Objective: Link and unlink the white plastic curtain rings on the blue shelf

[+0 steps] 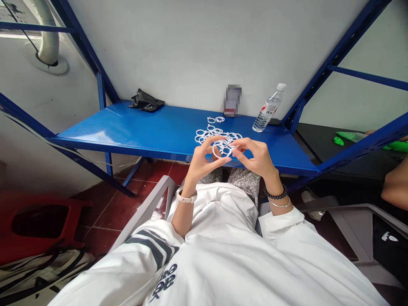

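Observation:
A white plastic ring [214, 152] is held upright between my hands, just above the front edge of the blue table. My left hand [203, 158] grips its left side, with thumb below and fingers above. At the right side of the ring, my right hand [255, 156] pinches with thumb and forefinger; any small part between those fingertips is too small to make out. Behind my hands, a heap of similar white rings [200, 137] lies on the table, partly hidden by my fingers. A few more white rings [219, 120] lie farther back.
The blue metal table [159, 131] stands against a wall. On it are a black plastic bag [145, 101], a blurred upright object [232, 101] and a water bottle [268, 111]. At right, another person's arm [395, 185] is near green items [397, 145]. A red stool [47, 204] stands left.

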Available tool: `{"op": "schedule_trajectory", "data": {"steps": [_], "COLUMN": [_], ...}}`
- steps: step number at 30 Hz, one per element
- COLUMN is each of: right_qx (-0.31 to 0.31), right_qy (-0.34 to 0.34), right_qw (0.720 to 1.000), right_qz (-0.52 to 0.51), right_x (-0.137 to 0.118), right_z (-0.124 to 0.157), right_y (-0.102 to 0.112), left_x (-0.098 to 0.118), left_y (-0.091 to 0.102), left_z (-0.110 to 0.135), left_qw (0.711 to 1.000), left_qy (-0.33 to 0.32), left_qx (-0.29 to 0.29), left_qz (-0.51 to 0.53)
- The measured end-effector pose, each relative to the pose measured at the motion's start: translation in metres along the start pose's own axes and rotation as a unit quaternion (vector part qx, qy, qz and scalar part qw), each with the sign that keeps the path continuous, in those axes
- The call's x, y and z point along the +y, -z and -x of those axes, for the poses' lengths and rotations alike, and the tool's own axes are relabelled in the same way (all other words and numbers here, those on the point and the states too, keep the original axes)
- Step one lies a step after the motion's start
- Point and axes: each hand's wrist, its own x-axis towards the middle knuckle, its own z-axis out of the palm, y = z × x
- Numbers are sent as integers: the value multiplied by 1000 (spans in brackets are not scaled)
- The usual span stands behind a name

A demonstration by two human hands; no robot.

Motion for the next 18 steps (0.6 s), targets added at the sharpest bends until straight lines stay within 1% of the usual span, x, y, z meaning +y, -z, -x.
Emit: {"op": "schedule_trajectory", "data": {"steps": [4, 10, 12, 14, 15, 18], "right_qx": [-7, 0, 0, -1, -1, 6], "right_qy": [-8, 7, 6, 0, -3, -5], "right_qw": [1000, 1000, 1000, 1000, 1000, 1000], "right_qz": [9, 12, 16, 11, 7, 4], "right_x": [1, 2, 2, 3, 3, 4], "right_z": [1, 1, 2, 2, 2, 2], "right_y": [0, 0, -1, -1, -1, 0], "left_x": [1, -2, -1, 6, 12, 42], "left_y": [0, -2, -1, 6, 13, 39], "left_z": [0, 0, 0, -1, -1, -1], "left_qw": [1000, 1000, 999, 996, 993, 970], "left_qy": [5, -1, -6, -25, -41, -111], "left_qx": [0, -7, -12, -6, 7, 115], "left_qz": [-7, -18, -42, -85, -111, -182]}}
